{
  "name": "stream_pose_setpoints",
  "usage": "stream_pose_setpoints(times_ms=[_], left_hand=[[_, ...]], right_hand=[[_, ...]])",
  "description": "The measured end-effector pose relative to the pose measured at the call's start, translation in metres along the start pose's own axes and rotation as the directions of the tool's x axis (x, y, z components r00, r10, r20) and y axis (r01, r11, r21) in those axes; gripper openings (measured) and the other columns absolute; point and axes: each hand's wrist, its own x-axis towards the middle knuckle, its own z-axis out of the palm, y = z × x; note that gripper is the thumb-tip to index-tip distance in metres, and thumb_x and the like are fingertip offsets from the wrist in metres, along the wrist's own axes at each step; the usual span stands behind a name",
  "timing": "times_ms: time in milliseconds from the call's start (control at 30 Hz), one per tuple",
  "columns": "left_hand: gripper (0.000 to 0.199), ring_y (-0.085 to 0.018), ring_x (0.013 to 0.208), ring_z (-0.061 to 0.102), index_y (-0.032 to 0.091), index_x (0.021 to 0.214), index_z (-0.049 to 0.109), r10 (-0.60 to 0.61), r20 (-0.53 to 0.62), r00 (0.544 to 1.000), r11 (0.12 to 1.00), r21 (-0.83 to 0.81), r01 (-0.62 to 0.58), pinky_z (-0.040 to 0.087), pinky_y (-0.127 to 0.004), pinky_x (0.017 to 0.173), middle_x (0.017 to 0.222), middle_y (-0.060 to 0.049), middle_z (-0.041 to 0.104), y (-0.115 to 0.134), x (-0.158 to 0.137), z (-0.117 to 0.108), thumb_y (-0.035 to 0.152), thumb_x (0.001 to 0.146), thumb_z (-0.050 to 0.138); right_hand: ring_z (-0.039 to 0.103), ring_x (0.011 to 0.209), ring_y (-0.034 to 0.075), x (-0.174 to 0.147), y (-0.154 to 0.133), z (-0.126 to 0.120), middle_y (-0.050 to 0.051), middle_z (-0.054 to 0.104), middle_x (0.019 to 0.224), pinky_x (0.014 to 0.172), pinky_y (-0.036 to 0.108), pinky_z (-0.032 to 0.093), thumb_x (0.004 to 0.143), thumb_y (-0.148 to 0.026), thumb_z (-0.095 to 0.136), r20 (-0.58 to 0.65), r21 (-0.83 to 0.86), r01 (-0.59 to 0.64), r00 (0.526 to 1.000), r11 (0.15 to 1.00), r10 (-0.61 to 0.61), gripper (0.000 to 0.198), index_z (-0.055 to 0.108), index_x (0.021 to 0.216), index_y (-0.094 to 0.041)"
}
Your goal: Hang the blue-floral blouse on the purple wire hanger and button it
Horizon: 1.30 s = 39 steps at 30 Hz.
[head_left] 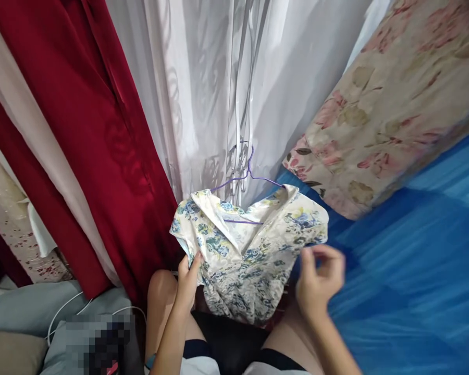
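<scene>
A white floral blouse [254, 255] with blue and yellow flowers and a V-shaped neckline hangs on a thin purple hanger [249, 174] in front of my knees. My left hand [188, 278] pinches the blouse's left side below the sleeve, thumb on the front. Beside the right sleeve is my right hand [321, 278], slightly blurred by motion. Its fingers curl loosely with a gap to the thumb, and no cloth shows in it. The lower part of the blouse bunches between my thighs.
White strips [240, 104] hang by the hanger's hook before a white curtain [203, 78]. Red curtains [82, 130] hang left; a floral cloth [375, 125] and blue fabric [410, 260] are right. Grey cushions [31, 304] and a white cable [60, 310] lie lower left.
</scene>
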Motion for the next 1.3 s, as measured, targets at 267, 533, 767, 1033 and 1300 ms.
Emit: stream_pose_setpoints(times_ms=[267,533,767,1033,1300], left_hand=[[0.026,-0.029,0.107,0.065,0.021,0.098,0.07,0.04,0.006,0.999,0.937,0.346,-0.04,0.05,-0.033,0.088,0.102,-0.008,0.074,0.039,-0.022,0.005,0.043,0.085,0.063],[0.044,-0.026,0.12,0.054,0.022,0.123,0.052,0.499,-0.223,0.837,0.82,0.435,-0.373,0.042,-0.037,0.103,0.127,-0.011,0.056,0.01,-0.026,0.0,0.036,0.084,0.067],[0.012,-0.022,0.086,0.062,0.022,0.091,0.059,0.192,0.337,0.922,0.853,0.408,-0.326,0.048,-0.032,0.08,0.088,-0.005,0.064,-0.017,-0.043,0.05,0.032,0.092,0.052],[0.027,-0.028,0.091,0.062,0.024,0.099,0.061,0.136,0.6,0.788,0.492,0.649,-0.58,0.046,-0.04,0.08,0.096,-0.011,0.066,-0.009,-0.04,0.07,0.009,0.084,0.044],[0.034,-0.03,0.096,0.062,0.019,0.105,0.066,-0.006,0.774,0.633,0.301,0.605,-0.737,0.044,-0.044,0.09,0.102,-0.013,0.068,0.001,-0.04,0.078,0.007,0.076,0.054]], right_hand=[[0.056,0.062,0.022,-0.079,0.004,0.052,0.003,0.065,0.07,0.059,0.032,0.042,0.093,-0.054,0.05,0.78,-0.032,-0.431,0.554,0.902,0.292,0.033,0.056,0.084,-0.023],[0.045,0.047,0.016,-0.076,-0.006,0.045,0.002,0.057,0.049,0.05,0.029,0.033,0.089,-0.05,0.055,0.842,0.0,-0.599,0.432,0.801,0.323,0.041,0.053,0.06,-0.022],[0.026,0.036,0.009,-0.084,-0.025,0.034,-0.006,0.038,0.04,0.042,0.024,0.017,0.079,-0.046,0.068,0.831,0.005,-0.685,0.408,0.728,0.378,0.033,0.057,0.062,-0.02],[0.031,0.038,0.01,0.009,-0.047,0.078,-0.005,0.041,0.037,0.043,0.026,0.026,0.079,-0.04,0.068,0.679,0.224,-0.612,0.656,0.759,0.329,0.033,0.059,0.055,-0.019],[0.03,0.038,0.008,0.061,-0.083,0.109,-0.006,0.042,0.04,0.041,0.024,0.021,0.078,-0.038,0.067,0.649,0.39,-0.557,0.731,0.733,0.211,0.027,0.06,0.062,-0.018]])
